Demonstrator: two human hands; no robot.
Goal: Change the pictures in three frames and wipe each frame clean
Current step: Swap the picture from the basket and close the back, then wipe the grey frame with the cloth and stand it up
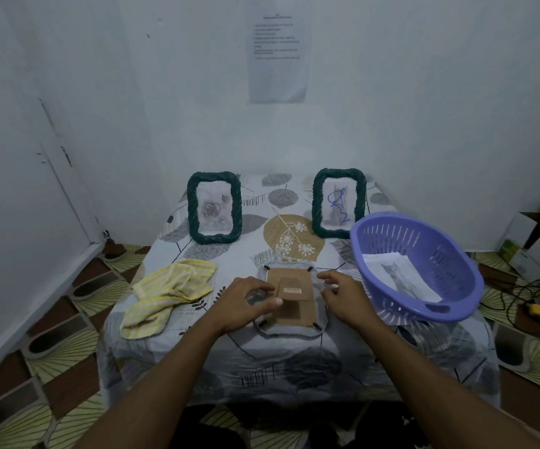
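— Frame (291, 299) lies face-down mid-table (294, 358), right of the cloth (168, 296). Left hand (246, 303) curves over its left edge; I cannot tell whether it grips.
— Right hand (343, 296) hovers beside it, fingers loose. Forcing the clips (310, 268) might bend the backing.

No text can be read. A printed sheet (278, 50) on the wall (424, 92) carries a heading and several lines of type, all too blurred to make out. A small pale label (293, 290) on the brown back of the face-down frame (294, 315) on the counter (229, 345) is likewise too small to read.
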